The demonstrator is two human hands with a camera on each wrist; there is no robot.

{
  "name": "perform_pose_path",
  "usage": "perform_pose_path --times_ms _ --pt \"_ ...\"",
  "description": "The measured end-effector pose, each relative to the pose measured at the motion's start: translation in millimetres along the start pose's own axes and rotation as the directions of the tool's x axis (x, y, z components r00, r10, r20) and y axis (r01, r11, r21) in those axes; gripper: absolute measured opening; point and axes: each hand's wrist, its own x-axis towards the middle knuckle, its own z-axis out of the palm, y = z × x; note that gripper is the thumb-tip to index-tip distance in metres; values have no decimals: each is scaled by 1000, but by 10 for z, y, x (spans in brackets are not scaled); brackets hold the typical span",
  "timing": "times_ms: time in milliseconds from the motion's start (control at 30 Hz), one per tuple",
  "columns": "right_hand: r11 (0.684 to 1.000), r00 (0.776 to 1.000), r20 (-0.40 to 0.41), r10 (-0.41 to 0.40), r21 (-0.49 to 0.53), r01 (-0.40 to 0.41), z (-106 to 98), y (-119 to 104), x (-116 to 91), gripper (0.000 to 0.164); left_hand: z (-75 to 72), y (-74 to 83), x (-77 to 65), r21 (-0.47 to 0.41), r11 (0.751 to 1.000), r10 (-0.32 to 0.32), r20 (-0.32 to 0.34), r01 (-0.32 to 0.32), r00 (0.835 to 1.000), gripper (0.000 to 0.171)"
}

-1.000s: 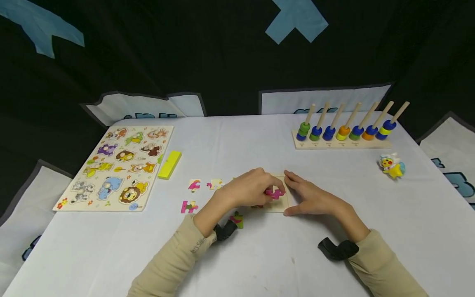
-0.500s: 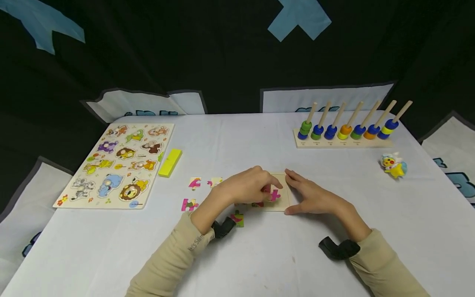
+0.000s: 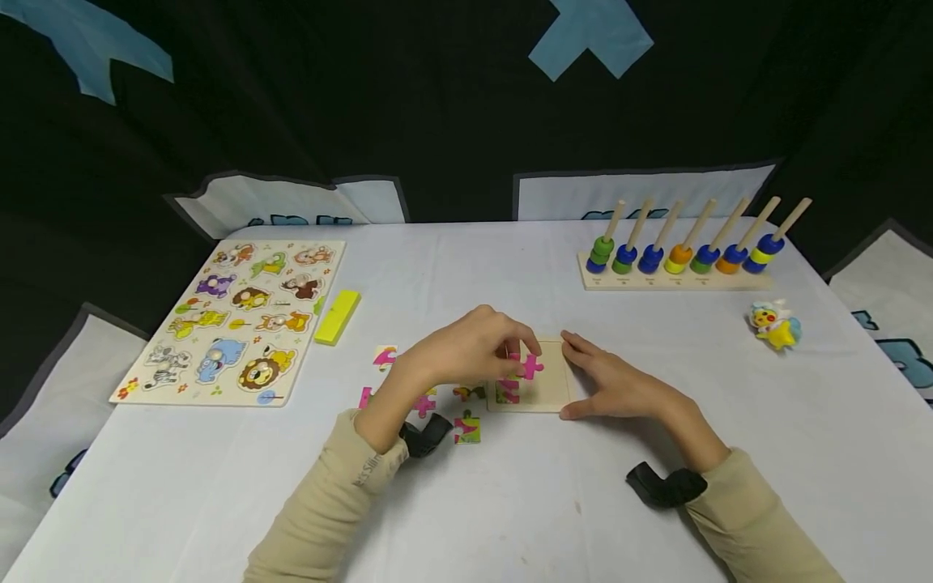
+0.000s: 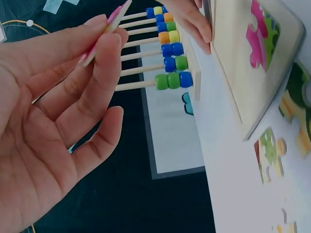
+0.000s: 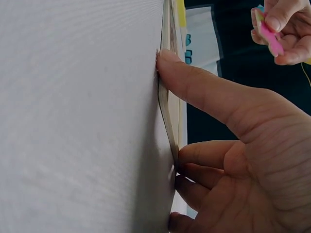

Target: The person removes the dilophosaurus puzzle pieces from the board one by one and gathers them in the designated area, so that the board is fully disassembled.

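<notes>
My left hand [image 3: 474, 348] pinches a pink jigsaw puzzle piece [image 3: 533, 367] between thumb and fingers, raised above the wooden puzzle tray [image 3: 545, 395]. In the left wrist view this piece [image 4: 108, 34] is seen nearly edge-on. One pink and green piece [image 3: 508, 393] lies in the tray's near left corner; my left hand hides part of the far left side. My right hand [image 3: 627, 387] rests against the tray's right edge, thumb at the near corner and fingers farther along it. Several loose pieces, one pink and green [image 3: 468, 429], lie left of the tray, partly behind my left arm.
An animal puzzle board [image 3: 240, 324] lies at the left, with a yellow block [image 3: 338, 317] beside it. At the back right stands a peg stacker [image 3: 674, 279] with coloured beads. A small yellow toy figure [image 3: 775, 325] sits at the far right of the white table [image 3: 583, 526].
My left hand has moved left and up from the tray's middle, with the pink piece in its fingers. The near left piece now shows more. My right hand has stayed put.
</notes>
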Motion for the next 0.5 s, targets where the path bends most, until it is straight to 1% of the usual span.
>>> perform_pose_path --times_ms 133,267,400,500 --pt "1000 1000 1 -7 -10 7 5 4 9 99 -40 -32 -82 -5 1000 5 -23 -5 1000 21" --pt "1000 1000 -7 -12 -14 12 3 6 9 99 -72 -83 -194 -16 1000 -11 -39 10 999 21" --pt "1000 1000 -15 -10 -6 10 6 3 4 100 -108 -150 -337 -26 998 -50 -65 49 997 20" --pt "1000 1000 -18 -7 -4 7 13 -3 0 100 -126 -206 -464 -38 995 -95 -75 92 993 20"
